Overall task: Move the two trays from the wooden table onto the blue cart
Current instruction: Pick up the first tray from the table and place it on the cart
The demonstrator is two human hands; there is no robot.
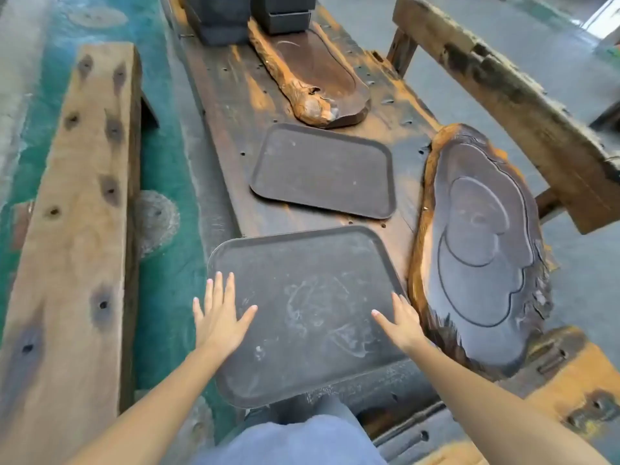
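Head view: two dark flat trays lie on the wooden table (235, 95). The near tray (308, 313) sits at the table's near end, its near-left corner hanging past the edge, which leaves a lip free for fingers to get under. The far tray (322, 169) lies flat further along, apart from the near one and skewed relative to it. The left hand (219, 317) is spread, fingers apart, palm down over the near tray's left side; whether it presses the surface or hovers just above cannot be told. The right hand (401, 322) is likewise spread at the right rim, close beside a carved slab (479, 256) that crowds that edge. Neither hand is clamped on anything. One hand on each side suggests a two-handed lift is being set up, keeping the wide tray level. A second carved slab (312, 78) lies beyond the far tray. The blue cart is not in view. Judgement: neither tray has yet left the table.
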